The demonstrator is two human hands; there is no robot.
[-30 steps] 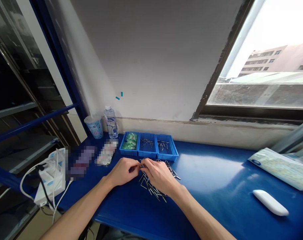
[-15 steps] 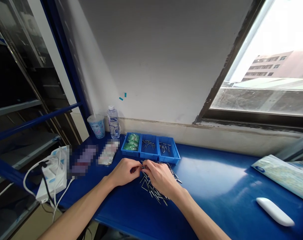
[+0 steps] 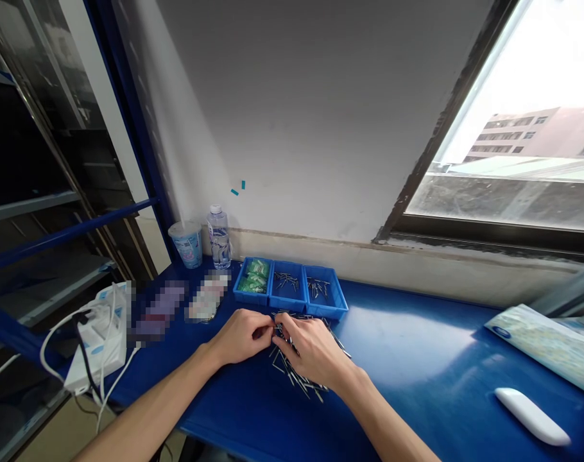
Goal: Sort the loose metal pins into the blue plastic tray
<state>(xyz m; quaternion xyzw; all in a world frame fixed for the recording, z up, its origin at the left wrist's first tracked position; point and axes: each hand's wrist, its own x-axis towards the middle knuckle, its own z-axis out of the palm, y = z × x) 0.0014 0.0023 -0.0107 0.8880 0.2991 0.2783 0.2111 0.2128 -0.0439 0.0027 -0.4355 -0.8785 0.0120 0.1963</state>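
A loose pile of thin metal pieces, mostly straight rods with at least one bent at a corner, lies on the blue tabletop. At the pile's left edge, my left hand is closed in a pinch. What its fingertips hold is too small to make out. My right hand hovers over the pile with thumb and forefinger apart, close to the left fingertips; it covers part of the metal pieces. Behind the hands stand three joined blue bins: green packets fill the left one, while short metal pieces lie in the middle and right bins.
A water bottle and a paper cup stand at the back left against the wall. Further left is a white power strip with cables. At right lie a white oblong object and a patterned packet.
My right thumb and forefinger have parted and drawn slightly away from my left fingertips. My left hand keeps its pinch in nearly the same place. The view has shifted slightly.
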